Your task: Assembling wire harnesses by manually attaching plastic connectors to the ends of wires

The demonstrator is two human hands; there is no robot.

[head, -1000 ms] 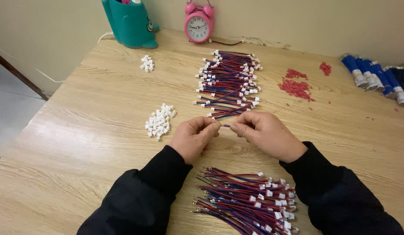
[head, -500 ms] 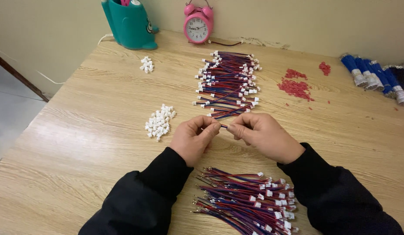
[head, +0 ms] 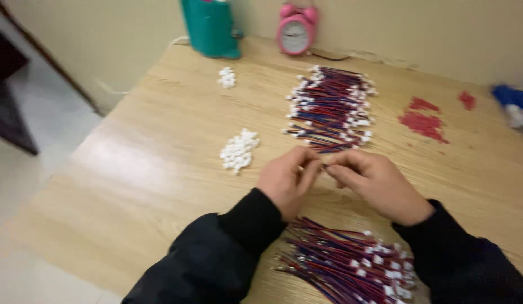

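My left hand [head: 287, 180] and my right hand [head: 374, 183] meet over the middle of the wooden table [head: 143, 169], fingertips pinched together on a small red-and-blue wire piece that is mostly hidden between them. Just beyond my hands lies a neat pile of red-and-blue wires with white plugs [head: 332, 107]. A second, looser bundle of the same wires [head: 351, 264] lies close to me between my black sleeves. A small heap of white plastic connectors [head: 238, 151] sits left of my left hand.
A smaller cluster of white connectors [head: 226, 77] lies further back. A teal container [head: 209, 27] and a pink alarm clock [head: 296, 31] stand by the wall. Red bits [head: 423, 121] are scattered on the right, with blue and white objects [head: 515, 104] at the far right edge.
The view has swung to the left and is blurred. My hands stay pinched together over the same spot on the table.
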